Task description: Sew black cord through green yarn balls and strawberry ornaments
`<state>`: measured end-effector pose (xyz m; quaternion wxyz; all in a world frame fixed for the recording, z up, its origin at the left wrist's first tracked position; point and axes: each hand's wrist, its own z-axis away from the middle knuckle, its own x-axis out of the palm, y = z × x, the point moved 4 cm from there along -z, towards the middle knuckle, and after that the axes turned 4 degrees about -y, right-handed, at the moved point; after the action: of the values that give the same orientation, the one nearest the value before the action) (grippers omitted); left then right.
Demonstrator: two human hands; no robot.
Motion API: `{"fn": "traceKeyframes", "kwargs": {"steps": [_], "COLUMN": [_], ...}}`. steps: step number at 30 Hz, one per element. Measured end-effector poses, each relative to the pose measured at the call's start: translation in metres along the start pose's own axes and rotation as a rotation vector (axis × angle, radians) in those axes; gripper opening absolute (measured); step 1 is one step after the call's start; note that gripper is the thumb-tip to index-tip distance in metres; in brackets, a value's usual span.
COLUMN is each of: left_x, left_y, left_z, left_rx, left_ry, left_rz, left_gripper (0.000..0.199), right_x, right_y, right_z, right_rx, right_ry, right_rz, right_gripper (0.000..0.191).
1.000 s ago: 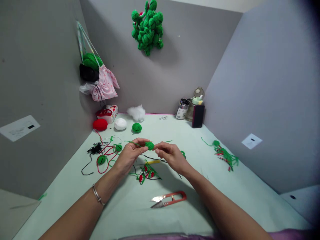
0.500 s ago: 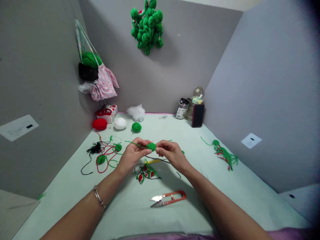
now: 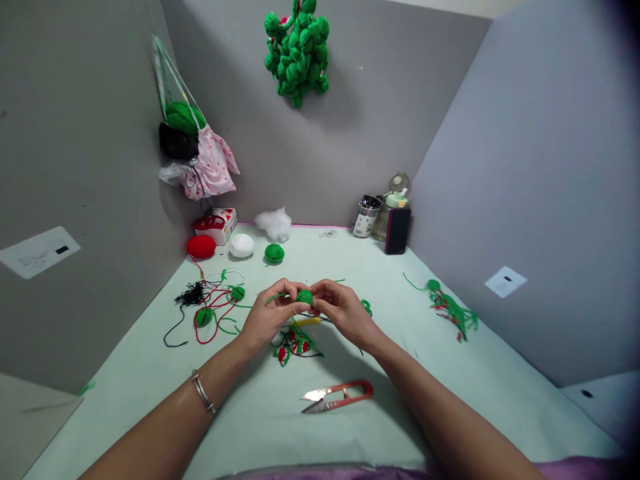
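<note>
A small green crocheted piece (image 3: 304,297) is pinched between my two hands above the middle of the table. My left hand (image 3: 273,312) grips its left side, with a green yarn end by the fingers. On its right side, the fingertips of my right hand (image 3: 341,308) are closed on it. Just below my hands lie a yellow stick-like tool (image 3: 306,321), partly hidden, and red and green crocheted pieces (image 3: 284,355) with dark yarn. Orange-handled thread snips (image 3: 345,395) rest nearer the front, blades pointing left.
Tangled red yarn (image 3: 216,325), black yarn (image 3: 193,293) and green pieces lie left. Yarn balls, white stuffing (image 3: 275,224), a can (image 3: 366,217) and a phone (image 3: 397,231) stand at the back. A green bundle (image 3: 453,310) lies right; crocheted pieces (image 3: 299,57) hang above.
The fingers have shifted around the green piece, and the yarn end at my left hand now shows shorter. A green loop has come into view right of my right hand. The view has shifted slightly.
</note>
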<state>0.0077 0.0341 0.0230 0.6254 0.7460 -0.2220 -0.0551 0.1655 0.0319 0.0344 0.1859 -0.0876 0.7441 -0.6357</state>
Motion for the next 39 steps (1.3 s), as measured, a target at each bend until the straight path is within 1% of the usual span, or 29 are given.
{"fn": "traceKeyframes", "kwargs": {"steps": [2,3,6,8,10,12,13,15,16,18,20,21,24,26,28,30,31,32,35,36,37,38,39], "left_x": [0.001,0.001,0.0,-0.002,-0.006,-0.008,-0.009,-0.007,-0.006,-0.002,0.001,0.003,0.007,0.008,0.009,0.009,0.008,0.007,0.005,0.005,0.005,0.005,0.006], "left_y": [-0.001,-0.002,-0.002,-0.002,-0.002,-0.005,-0.007,-0.011,-0.013,-0.015,-0.016,-0.016,-0.016,-0.015,-0.015,-0.012,-0.01,-0.008,-0.003,-0.003,-0.004,-0.005,-0.007], "left_z": [0.0,0.0,0.0,0.0,-0.001,-0.002,-0.003,-0.003,-0.003,-0.002,0.0,0.001,0.003,0.003,0.003,0.002,0.002,0.002,0.003,0.004,0.005,0.006,0.007], "left_rx": [-0.003,-0.004,-0.003,0.01,0.018,0.001,-0.015,-0.052,-0.068,-0.092,-0.102,-0.104,-0.113,-0.121,-0.131,-0.133,-0.129,-0.124,-0.134,-0.152,-0.177,-0.21,-0.244], "left_ry": [0.0,-0.002,-0.015,0.002,0.029,0.049,0.053,0.045,0.035,0.001,-0.031,-0.043,-0.063,-0.068,-0.084,-0.117,-0.139,-0.165,-0.253,-0.276,-0.291,-0.303,-0.307], "left_rz": [0.003,0.006,0.002,-0.039,-0.098,-0.125,-0.124,-0.121,-0.129,-0.161,-0.195,-0.208,-0.229,-0.233,-0.228,-0.209,-0.197,-0.187,-0.13,-0.087,-0.037,0.015,0.062], "left_gripper": [0.036,0.036,0.035,0.032,0.029,0.029,0.029,0.031,0.032,0.03,0.029,0.029,0.03,0.03,0.031,0.031,0.031,0.031,0.03,0.029,0.029,0.029,0.029], "right_x": [0.001,0.002,0.002,0.002,0.001,-0.002,-0.005,-0.01,-0.012,-0.013,-0.013,-0.012,-0.011,-0.008,-0.005,-0.008,-0.014,-0.024,-0.066,-0.077,-0.083,-0.084,-0.08], "right_y": [0.0,0.0,-0.003,-0.006,-0.011,-0.014,-0.015,-0.016,-0.016,-0.014,-0.011,-0.009,-0.004,-0.002,-0.002,-0.005,-0.007,-0.011,-0.021,-0.022,-0.022,-0.02,-0.018], "right_z": [0.001,0.001,0.003,0.005,0.006,0.006,0.006,0.005,0.004,0.002,0.0,-0.001,-0.003,-0.003,-0.003,-0.004,-0.005,-0.005,-0.001,0.0,0.0,0.0,-0.002], "right_rx": [-0.011,-0.02,-0.032,-0.007,0.022,0.02,-0.001,-0.073,-0.115,-0.176,-0.175,-0.149,-0.014,0.049,0.065,0.046,0.019,-0.024,-0.185,-0.207,-0.183,-0.132,-0.058], "right_ry": [-0.004,0.0,0.005,-0.024,-0.089,-0.124,-0.107,-0.012,0.04,0.092,0.091,0.089,0.096,0.082,0.061,0.078,0.125,0.204,0.536,0.602,0.605,0.556,0.459], "right_rz": [0.006,0.007,-0.046,-0.119,-0.096,0.106,0.252,0.521,0.602,0.625,0.535,0.482,0.355,0.293,0.264,0.223,0.179,0.12,-0.135,-0.228,-0.312,-0.388,-0.449], "right_gripper": [0.011,0.013,0.035,0.042,0.041,0.034,0.03,0.024,0.023,0.02,0.016,0.015,0.011,0.011,0.012,0.012,0.012,0.012,0.014,0.016,0.019,0.023,0.026]}}
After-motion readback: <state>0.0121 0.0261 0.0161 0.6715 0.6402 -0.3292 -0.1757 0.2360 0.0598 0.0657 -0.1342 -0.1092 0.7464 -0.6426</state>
